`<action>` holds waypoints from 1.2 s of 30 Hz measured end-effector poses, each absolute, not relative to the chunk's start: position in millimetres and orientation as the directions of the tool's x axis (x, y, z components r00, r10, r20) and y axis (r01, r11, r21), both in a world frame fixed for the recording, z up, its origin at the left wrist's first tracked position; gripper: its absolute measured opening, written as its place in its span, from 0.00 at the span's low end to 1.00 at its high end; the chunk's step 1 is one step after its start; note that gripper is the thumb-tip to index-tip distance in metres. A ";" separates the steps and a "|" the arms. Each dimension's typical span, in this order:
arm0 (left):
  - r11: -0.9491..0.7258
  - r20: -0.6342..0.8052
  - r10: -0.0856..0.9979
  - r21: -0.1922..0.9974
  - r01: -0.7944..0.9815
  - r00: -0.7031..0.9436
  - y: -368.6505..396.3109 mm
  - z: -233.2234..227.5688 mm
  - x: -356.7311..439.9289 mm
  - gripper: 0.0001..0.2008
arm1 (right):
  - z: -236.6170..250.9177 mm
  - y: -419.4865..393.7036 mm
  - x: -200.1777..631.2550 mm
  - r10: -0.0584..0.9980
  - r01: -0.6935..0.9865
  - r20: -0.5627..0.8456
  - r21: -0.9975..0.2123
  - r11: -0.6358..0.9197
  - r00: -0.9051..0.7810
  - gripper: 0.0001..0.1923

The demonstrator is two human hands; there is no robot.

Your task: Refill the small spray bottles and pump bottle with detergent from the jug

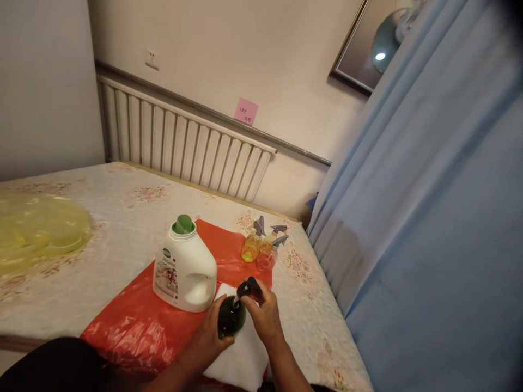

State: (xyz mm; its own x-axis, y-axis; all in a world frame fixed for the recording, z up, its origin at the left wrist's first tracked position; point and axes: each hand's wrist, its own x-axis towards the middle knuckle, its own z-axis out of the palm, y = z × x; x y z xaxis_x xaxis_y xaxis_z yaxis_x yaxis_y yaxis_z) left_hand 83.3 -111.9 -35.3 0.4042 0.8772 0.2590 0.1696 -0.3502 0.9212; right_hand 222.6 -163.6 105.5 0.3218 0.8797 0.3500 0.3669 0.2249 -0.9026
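Your left hand and right hand grip a dark green bottle, half hidden by fingers, above a floral-sheeted bed.

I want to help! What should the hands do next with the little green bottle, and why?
Probably keep twisting the black spray top. The right hand pinches that top while the left hand steadies the green bottle over the white cloth, and the top appears still attached.
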 end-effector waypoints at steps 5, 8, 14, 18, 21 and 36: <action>-0.378 0.274 0.868 0.905 0.195 0.413 -110.2 -38.9 83.1 0.44 | 83.0 -163.1 220.9 0.898 0.477 0.338 -0.861 0.176 0.280 0.15; -0.393 0.276 0.862 0.894 0.216 0.426 -109.2 -40.9 83.1 0.43 | 70.5 -162.2 221.3 0.897 0.532 0.322 -0.838 0.120 0.305 0.16; -0.405 0.302 0.864 0.893 0.199 0.403 -107.1 -45.1 84.5 0.44 | 47.6 -165.2 226.6 0.906 0.543 0.283 -0.837 0.073 0.316 0.33; -0.422 0.326 0.859 0.888 0.184 0.394 -106.2 -43.9 85.0 0.43 | 31.6 -168.6 225.6 0.941 0.553 0.184 -0.833 -0.004 0.285 0.44; -0.434 0.330 0.851 0.879 0.195 0.408 -106.7 -38.1 86.6 0.44 | 28.0 -171.4 221.2 0.942 0.600 0.198 -0.800 -0.005 0.272 0.47; -0.371 0.224 0.895 0.853 0.367 0.385 -102.2 -71.1 85.6 0.21 | 54.0 -82.0 298.2 0.765 0.704 0.435 -0.709 -0.034 0.475 0.33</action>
State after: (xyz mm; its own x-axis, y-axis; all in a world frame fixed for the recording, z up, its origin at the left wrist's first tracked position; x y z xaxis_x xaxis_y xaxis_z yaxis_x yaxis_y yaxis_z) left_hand 85.6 -102.2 -71.1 0.3854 0.8953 0.2236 0.3667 -0.3709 0.8532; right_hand 298.2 -82.0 54.0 0.4746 0.7652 0.4350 0.7042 -0.0337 -0.7092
